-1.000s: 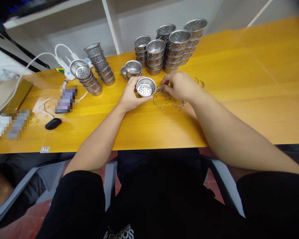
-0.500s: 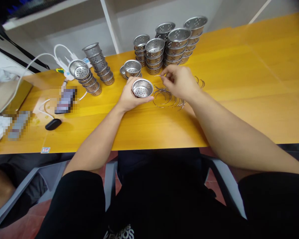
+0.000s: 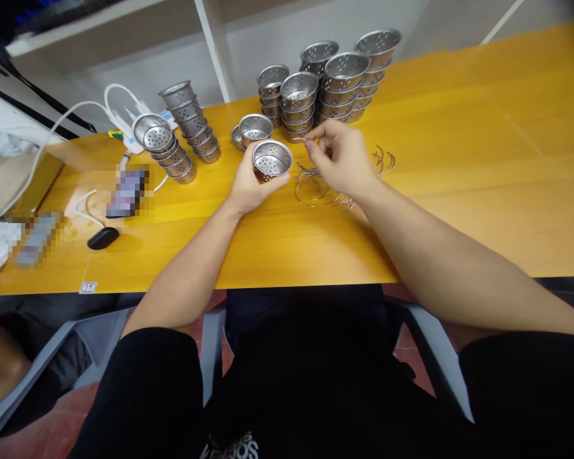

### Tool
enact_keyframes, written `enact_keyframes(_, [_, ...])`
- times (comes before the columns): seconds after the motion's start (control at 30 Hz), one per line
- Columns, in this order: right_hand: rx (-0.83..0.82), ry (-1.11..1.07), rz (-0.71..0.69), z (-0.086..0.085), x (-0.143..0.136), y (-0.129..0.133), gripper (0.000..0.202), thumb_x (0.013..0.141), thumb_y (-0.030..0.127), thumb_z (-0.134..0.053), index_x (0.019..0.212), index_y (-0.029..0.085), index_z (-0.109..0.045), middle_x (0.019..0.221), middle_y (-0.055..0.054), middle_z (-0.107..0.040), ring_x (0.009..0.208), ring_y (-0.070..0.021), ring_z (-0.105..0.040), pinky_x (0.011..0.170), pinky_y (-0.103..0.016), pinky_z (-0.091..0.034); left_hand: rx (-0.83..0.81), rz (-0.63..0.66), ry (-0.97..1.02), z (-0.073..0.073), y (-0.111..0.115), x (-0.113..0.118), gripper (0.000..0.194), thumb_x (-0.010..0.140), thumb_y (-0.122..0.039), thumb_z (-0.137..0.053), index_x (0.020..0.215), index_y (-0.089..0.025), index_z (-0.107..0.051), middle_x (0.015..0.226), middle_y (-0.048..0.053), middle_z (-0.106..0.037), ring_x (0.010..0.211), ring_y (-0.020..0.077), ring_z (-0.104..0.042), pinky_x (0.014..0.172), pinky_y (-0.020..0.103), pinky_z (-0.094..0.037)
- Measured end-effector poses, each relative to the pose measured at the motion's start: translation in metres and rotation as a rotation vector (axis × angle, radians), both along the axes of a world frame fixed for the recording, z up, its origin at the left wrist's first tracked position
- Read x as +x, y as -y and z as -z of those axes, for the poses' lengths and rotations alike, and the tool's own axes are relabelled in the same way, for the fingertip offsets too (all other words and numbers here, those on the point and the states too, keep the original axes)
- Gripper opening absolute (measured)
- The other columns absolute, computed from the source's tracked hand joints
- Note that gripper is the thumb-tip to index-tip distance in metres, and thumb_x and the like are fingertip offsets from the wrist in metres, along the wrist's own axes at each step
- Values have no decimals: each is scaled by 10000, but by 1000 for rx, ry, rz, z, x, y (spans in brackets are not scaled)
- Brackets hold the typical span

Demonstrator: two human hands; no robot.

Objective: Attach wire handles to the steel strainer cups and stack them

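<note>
My left hand (image 3: 251, 180) is wrapped round a perforated metal cup (image 3: 272, 160), its open mouth tilted toward me. To the right of the cup, my right hand (image 3: 340, 156) pinches a thin curved wire (image 3: 298, 139) between thumb and forefinger. The wire's free end points left, apart from the cup's rim. Beneath the right hand lies a loose heap of similar curved wires (image 3: 310, 191), partly hidden by the hand. Just behind the held cup stands another perforated cup (image 3: 255, 130), with one more tipped on its side beside it.
Tall stacks of perforated cups (image 3: 345, 80) stand at the back. Two leaning stacks (image 3: 194, 121) are at the left. Nearer me lie a blurred phone (image 3: 127, 193), a black oval object (image 3: 103, 238) and white cables (image 3: 76, 105). Another person's knee (image 3: 2, 363) shows at lower left.
My left hand has raised the cup slightly away from me and tilted it a little. My right hand, still pinching the wire, has shifted slightly; the wire lies a bit higher in view.
</note>
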State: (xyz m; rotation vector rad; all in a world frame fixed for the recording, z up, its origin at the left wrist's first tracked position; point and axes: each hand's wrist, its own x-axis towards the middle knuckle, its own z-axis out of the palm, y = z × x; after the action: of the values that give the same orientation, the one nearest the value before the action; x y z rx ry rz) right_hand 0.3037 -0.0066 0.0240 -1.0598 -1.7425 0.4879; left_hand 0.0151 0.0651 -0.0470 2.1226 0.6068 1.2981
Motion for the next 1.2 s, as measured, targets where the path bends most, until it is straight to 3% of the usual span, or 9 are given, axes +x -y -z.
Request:
enact_keyframes(0.1, [13,-50,-15,-4,-4,5,542,1163,871,-853,1142,334,-785,733,9,-554,670,-265,-582,744,-505,-619,-24,-3,-40,7,2,3,1125,993,-999,-972,1777,-336,-514,1684,163,-728,1575,395,-796,1413,651,-675])
enact_keyframes(0.23, [-42,-71,-69,-12,-14,16,458,1114,742,-978,1090,327,-786,754,13,-547,698,-249,-557,747,-482,-612,-35,-7,-70,9,12,9,1095,1010,-934,-1009,1766,-343,-480,1663,157,-719,1552,391,-792,1404,663,-676])
enact_keyframes(0.4, [-87,-31,-56,-16,-22,22,363,1105,587,-977,1025,297,-773,725,25,-503,681,-226,-515,715,-440,-532,-47,-16,-97,7,20,18,1126,998,-918,-1037,1762,-347,-440,1624,138,-715,1527,390,-806,1381,664,-693])
enact_keyframes(0.53, [-111,-12,-32,-19,-22,23,333,1079,554,-957,1010,299,-753,718,23,-508,678,-221,-482,704,-433,-473,-53,6,-117,8,20,20,1190,964,-923,-1067,1781,-347,-420,1625,136,-715,1553,407,-802,1394,680,-682])
enact_keyframes(0.67, [-122,-20,-19,-20,-23,25,360,1050,629,-920,1004,328,-727,715,17,-517,677,-241,-465,707,-460,-479,-79,7,-115,5,23,22,1255,904,-969,-1081,1775,-341,-432,1614,142,-716,1550,419,-798,1377,687,-680])
enact_keyframes(0.8, [-131,-53,-3,-20,-29,28,426,1017,749,-904,1117,367,-745,688,27,-508,678,-274,-485,721,-494,-556,-127,-34,-88,-7,34,26,1254,797,-1003,-1128,1666,-322,-534,1519,124,-759,1378,387,-849,1273,643,-733])
enact_keyframes(0.93, [-135,-82,-9,-26,-35,33,458,1018,799,-883,1118,366,-775,704,8,-557,694,-286,-537,765,-519,-632,-136,-56,-101,-18,46,28,1135,875,-1012,-1069,1632,-316,-589,1468,101,-780,1318,352,-855,1265,612,-719])
enact_keyframes(1.07, [-155,-145,-129,-38,-34,40,582,1011,915,-883,1014,341,-788,851,-65,-737,806,-308,-667,747,-504,-641,-127,-31,-76,-22,46,25,975,950,-995,-1020,1535,-306,-655,1356,64,-799,1218,302,-857,1212,556,-735])
enact_keyframes(1.2, [-248,-200,-308,-45,-29,43,782,888,1083,-965,1026,331,-797,865,-38,-747,680,-231,-603,586,-418,-515,-169,15,-63,-23,40,18,925,984,-1034,-945,1475,-300,-669,1288,51,-812,1111,253,-839,1084,462,-749])
